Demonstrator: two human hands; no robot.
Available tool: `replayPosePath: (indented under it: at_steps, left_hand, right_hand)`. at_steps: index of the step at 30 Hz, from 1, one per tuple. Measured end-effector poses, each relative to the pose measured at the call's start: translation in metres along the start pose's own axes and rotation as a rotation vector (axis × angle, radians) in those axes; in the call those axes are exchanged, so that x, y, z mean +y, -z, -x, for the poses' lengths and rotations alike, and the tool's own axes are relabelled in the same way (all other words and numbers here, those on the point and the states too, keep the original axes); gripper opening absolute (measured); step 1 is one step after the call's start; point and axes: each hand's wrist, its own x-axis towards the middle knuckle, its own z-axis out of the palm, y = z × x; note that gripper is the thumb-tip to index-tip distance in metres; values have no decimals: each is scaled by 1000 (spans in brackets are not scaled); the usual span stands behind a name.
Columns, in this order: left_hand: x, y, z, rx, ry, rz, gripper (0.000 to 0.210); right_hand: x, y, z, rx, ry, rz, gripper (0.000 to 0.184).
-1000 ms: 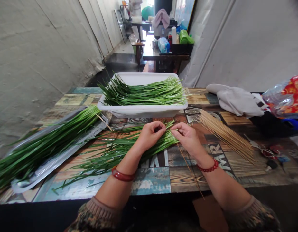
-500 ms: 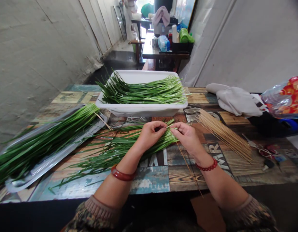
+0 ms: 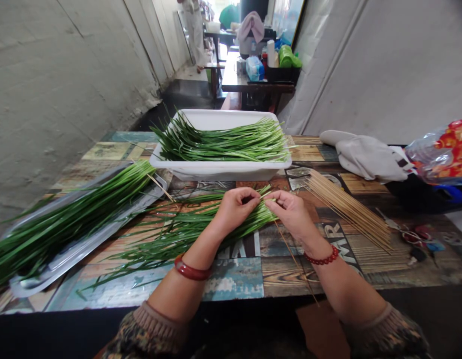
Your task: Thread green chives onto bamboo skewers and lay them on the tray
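While my left hand (image 3: 236, 209) is closing thumb and forefinger on the pale end of a stalk, my right hand (image 3: 289, 212) is pinching just beside it, the two sets of fingertips nearly meeting. Whether both are gripping the very same stalk, I cannot tell, since my fingers are hiding part of it. Beneath my hands the loose green stalks (image 3: 178, 234) are lying across the patterned table (image 3: 231, 279), their pale ends gathering under my fingers and their dark tips spreading out to my left. From under my right hand a thin skewer (image 3: 296, 262) is slanting toward me and reaching past the table's near edge.

Straight ahead, just beyond my hands, a white tub (image 3: 223, 172) is holding more green stalks (image 3: 231, 142), their leafy ends poking over its left rim. To my left a clear tray (image 3: 27, 289) is lying at a slant, and a thick green bundle (image 3: 85, 209) is resting along it, with short sticks (image 3: 161, 187) jutting from its pale end. To my right a sheaf of bare skewers (image 3: 346, 212) is fanning over the tabletop, and scissors (image 3: 388, 219) are lying near its close end. I am wearing a red bangle (image 3: 191, 271) on my left wrist and red beads (image 3: 321, 257) on my right.
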Motion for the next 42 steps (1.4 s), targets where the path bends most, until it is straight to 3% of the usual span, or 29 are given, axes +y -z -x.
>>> replayPosePath:
  at_steps: [14, 20, 27, 37, 42]
  left_hand:
    - [-4, 0, 0, -25, -129, -145, 13]
    - [-5, 0, 1, -47, -169, -222, 14]
    - [-8, -2, 2, 7, -129, -238, 10]
    - [-3, 0, 2, -95, -173, -231, 17]
    - [2, 2, 3, -119, -93, -156, 13]
  right_hand:
    - [3, 0, 0, -12, 6, -1, 26]
    - [-3, -1, 1, -33, 62, 27, 33]
    - [2, 1, 0, -29, 57, 86, 24]
    - [9, 0, -1, 29, 87, 136, 22]
    - [9, 3, -3, 4, 81, 118, 23]
